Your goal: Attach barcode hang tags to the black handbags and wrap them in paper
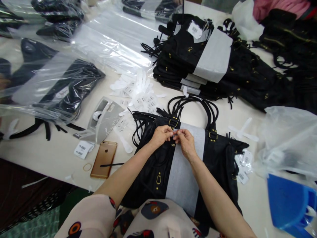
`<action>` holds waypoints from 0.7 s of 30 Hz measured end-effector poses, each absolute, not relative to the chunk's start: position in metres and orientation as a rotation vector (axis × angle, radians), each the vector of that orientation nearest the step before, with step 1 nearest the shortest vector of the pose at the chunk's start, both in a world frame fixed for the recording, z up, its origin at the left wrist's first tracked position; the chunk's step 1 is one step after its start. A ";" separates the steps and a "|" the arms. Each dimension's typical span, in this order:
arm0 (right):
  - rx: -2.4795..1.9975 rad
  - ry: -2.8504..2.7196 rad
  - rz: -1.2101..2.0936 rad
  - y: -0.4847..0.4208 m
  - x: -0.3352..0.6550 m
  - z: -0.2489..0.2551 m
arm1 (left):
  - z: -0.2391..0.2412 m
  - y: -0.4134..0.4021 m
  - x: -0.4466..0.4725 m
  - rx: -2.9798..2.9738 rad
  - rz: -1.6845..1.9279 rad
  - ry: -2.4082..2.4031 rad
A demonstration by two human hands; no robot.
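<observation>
A black handbag (218,165) with gold buckles lies in front of me, a whitish paper band (184,172) wrapped around its middle. Its looped handles (211,110) point away from me. Over the band's upper left edge, just below a handle buckle, my left hand (160,136) and my right hand (186,142) meet fingertip to fingertip. Both are closed in a pinch. Whatever small thing sits between the fingers is too small to make out.
Beyond the bag are loose white tags (140,92) and stacked black bags (178,62). To the left lie a tape dispenser (101,120), a phone (104,160) and a plastic-wrapped bag (71,89). A blue container (287,201) and clear plastic (284,142) occupy the right.
</observation>
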State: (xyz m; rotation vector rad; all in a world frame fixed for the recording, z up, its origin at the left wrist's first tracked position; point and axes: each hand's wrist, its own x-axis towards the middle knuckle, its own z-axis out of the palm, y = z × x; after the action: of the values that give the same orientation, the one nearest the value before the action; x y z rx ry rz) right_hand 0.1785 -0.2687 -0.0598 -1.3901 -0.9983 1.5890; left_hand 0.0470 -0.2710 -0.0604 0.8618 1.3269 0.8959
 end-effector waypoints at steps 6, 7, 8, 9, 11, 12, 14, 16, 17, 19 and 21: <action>-1.400 -1.018 1.644 -0.266 0.180 -0.065 | -0.064 -0.274 0.045 0.947 0.895 1.360; -1.402 -1.025 1.652 -0.266 0.180 -0.066 | -0.064 -0.274 0.045 0.962 0.890 1.366; -1.404 -1.030 1.659 -0.266 0.180 -0.067 | -0.065 -0.274 0.046 0.981 0.883 1.372; -1.408 -1.033 1.664 -0.266 0.180 -0.067 | -0.065 -0.274 0.046 1.000 0.875 1.379; -1.415 -1.028 1.671 -0.266 0.179 -0.067 | -0.066 -0.274 0.046 1.033 0.858 1.394; -1.418 -1.021 1.673 -0.266 0.179 -0.067 | -0.066 -0.274 0.046 1.045 0.850 1.401; -1.422 -1.014 1.679 -0.265 0.179 -0.067 | -0.065 -0.274 0.046 1.061 0.835 1.410; -1.417 -1.023 1.691 -0.264 0.179 -0.067 | -0.064 -0.274 0.046 1.065 0.823 1.414; -1.413 -1.028 1.697 -0.264 0.179 -0.066 | -0.064 -0.273 0.046 1.064 0.821 1.415; -1.408 -1.035 1.706 -0.264 0.179 -0.066 | -0.063 -0.273 0.046 1.059 0.822 1.416; -1.408 -1.047 1.711 -0.264 0.180 -0.065 | -0.063 -0.273 0.046 1.059 0.825 1.420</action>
State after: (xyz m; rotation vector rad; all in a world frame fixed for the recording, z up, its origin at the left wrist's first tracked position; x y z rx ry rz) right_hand 0.1798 -0.2637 -0.0654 -1.4083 -1.0472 1.7110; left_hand 0.0460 -0.2735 -0.0630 1.0586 1.4202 0.8254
